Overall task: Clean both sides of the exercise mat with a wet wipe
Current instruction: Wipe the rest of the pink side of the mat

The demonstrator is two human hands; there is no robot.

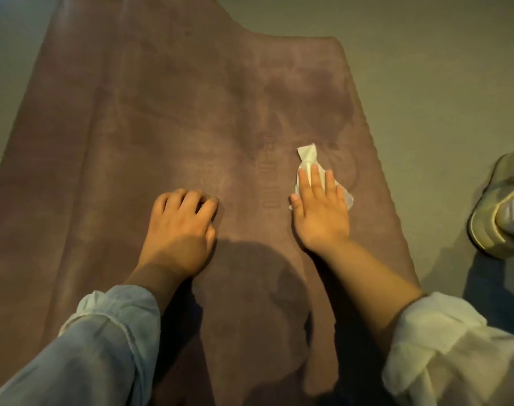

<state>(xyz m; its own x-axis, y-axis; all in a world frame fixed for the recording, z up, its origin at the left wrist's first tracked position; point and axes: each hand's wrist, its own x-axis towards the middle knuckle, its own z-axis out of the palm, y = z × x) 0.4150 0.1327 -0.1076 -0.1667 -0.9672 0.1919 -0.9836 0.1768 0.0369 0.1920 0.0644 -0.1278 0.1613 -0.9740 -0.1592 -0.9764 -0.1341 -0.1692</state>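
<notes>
A brown exercise mat lies spread over the floor and fills most of the view, with darker damp patches near its far right part. A white wet wipe lies on the mat right of centre. My right hand presses flat on the wipe with straight fingers; the wipe sticks out beyond the fingertips and at the hand's right side. My left hand rests on the mat left of centre with its fingers curled under, holding nothing.
Grey floor surrounds the mat at the right and far side. A pale sneaker on a foot stands on the floor just right of the mat. My shadow falls on the near part of the mat.
</notes>
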